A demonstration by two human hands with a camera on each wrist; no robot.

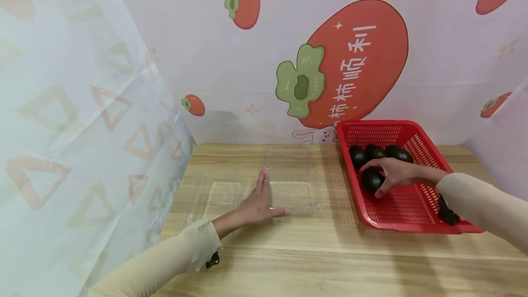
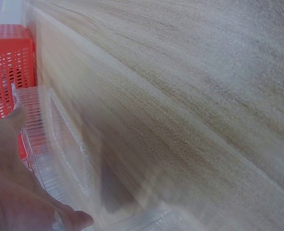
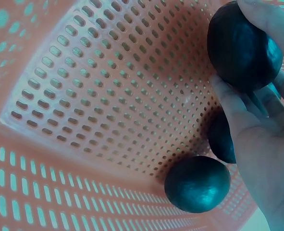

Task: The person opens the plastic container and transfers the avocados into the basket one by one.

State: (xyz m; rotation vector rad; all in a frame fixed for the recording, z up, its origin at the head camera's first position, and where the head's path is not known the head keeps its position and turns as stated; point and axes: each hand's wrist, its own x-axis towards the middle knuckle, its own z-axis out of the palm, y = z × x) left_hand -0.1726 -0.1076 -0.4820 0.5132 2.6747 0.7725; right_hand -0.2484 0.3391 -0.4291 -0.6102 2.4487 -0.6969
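Note:
In the head view, my right hand (image 1: 393, 173) curls its fingers and thumb round a dark avocado (image 1: 372, 181) inside the red basket (image 1: 406, 228). The right wrist view shows the gripped avocado (image 3: 242, 48) between thumb and fingers, with another avocado (image 3: 197, 184) below it. Three more dark avocados (image 1: 375, 151) lie along the basket's far side. My left hand (image 1: 255, 205) is at the near left of a clear plastic box (image 1: 290, 191), fingers straight and thumb spread wide. In the left wrist view, that hand (image 2: 17, 178) overlaps the side of the clear box (image 2: 41, 139).
Another clear plastic container (image 1: 220, 196) stands left of my left hand on the wooden table (image 1: 309, 255). Behind the table hangs a wall cloth (image 1: 231, 72) printed with persimmons. A white patterned sheet (image 1: 82, 127) borders the left side.

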